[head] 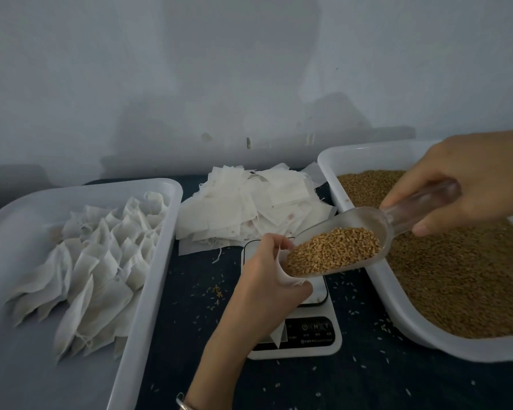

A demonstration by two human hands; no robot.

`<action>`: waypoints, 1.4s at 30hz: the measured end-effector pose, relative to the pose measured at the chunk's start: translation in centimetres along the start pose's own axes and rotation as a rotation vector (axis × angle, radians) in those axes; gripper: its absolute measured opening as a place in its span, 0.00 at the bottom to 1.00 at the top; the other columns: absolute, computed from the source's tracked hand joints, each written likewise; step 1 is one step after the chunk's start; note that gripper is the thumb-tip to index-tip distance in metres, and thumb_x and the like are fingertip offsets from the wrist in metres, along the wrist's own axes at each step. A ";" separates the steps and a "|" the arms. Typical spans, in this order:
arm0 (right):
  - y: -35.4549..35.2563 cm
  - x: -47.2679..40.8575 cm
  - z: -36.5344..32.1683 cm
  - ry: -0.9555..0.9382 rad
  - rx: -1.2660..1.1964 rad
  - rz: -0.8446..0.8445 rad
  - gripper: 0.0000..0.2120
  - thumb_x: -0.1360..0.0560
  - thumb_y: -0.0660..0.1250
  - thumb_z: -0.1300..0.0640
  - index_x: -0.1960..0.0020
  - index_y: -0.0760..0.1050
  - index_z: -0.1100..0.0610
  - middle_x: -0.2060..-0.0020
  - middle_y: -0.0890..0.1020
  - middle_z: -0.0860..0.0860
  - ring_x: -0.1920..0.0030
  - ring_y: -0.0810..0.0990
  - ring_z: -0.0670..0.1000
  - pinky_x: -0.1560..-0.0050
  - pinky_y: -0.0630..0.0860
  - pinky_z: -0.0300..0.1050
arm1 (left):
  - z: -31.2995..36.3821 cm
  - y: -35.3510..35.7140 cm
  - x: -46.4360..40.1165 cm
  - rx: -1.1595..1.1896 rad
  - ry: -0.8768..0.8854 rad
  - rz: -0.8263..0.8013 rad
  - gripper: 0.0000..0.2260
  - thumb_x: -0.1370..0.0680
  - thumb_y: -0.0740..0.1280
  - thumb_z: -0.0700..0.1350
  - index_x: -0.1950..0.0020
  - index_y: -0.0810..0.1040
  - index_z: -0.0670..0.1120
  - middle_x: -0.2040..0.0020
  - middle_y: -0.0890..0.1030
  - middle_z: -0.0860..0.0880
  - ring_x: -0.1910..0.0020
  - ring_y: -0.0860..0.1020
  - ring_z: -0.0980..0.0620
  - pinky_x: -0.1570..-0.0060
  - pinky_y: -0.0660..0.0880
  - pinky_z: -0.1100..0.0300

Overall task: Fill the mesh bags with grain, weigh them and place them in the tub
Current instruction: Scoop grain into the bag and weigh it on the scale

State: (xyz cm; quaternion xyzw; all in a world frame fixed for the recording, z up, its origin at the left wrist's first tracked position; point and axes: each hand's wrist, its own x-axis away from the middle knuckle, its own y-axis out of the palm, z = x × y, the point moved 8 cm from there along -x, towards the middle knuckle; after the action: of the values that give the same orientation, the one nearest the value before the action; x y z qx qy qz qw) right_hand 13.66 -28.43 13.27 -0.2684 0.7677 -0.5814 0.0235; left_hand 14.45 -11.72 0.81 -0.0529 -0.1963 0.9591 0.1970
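My right hand (468, 179) grips the handle of a clear plastic scoop (350, 241) loaded with brown grain, tilted down to the left. My left hand (267, 279) holds a white mesh bag (288, 279) open at the scoop's lip, above the white kitchen scale (308, 335). The bag hangs down under my hand and mostly stays hidden behind it. A white tub (148, 279) on the left holds several filled mesh bags (101, 261). On the right, a white tub (403, 318) is full of loose grain (456, 276).
A heap of empty white mesh bags (255, 208) lies at the back between the two tubs. Loose grains are scattered on the dark cloth (190, 335) around the scale. A pale wall rises just behind the table.
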 end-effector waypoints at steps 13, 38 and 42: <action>-0.4 0.9 1.0 0.051 -0.077 0.010 0.15 0.32 0.74 0.52 0.53 0.79 0.31 0.69 0.80 0.31 0.70 0.78 0.31 0.70 0.68 0.23 | 0.0 0.2 0.1 0.033 0.005 0.019 0.18 0.29 0.69 0.37 0.50 0.67 0.57 0.57 0.77 0.56 0.68 0.74 0.66 0.73 0.69 0.72; -2.1 0.8 0.2 0.087 0.046 0.025 0.23 0.35 0.73 0.45 0.51 0.68 0.21 0.69 0.77 0.24 0.62 0.75 0.25 0.60 0.65 0.18 | 0.3 0.4 0.0 0.073 0.025 0.019 0.17 0.28 0.68 0.37 0.49 0.68 0.55 0.55 0.78 0.56 0.66 0.75 0.66 0.71 0.68 0.73; -2.1 0.9 0.4 0.072 0.024 0.027 0.16 0.35 0.74 0.47 0.54 0.77 0.26 0.68 0.78 0.25 0.62 0.76 0.26 0.61 0.65 0.18 | 0.3 0.3 0.0 0.076 0.030 0.020 0.17 0.28 0.69 0.37 0.49 0.67 0.56 0.56 0.78 0.56 0.67 0.75 0.65 0.71 0.68 0.73</action>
State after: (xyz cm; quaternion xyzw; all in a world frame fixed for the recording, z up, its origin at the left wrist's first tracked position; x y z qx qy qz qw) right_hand 13.80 -29.57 15.26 -0.2363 0.7645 -0.5997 0.0070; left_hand 14.23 -12.09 1.00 -0.0616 -0.1564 0.9669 0.1921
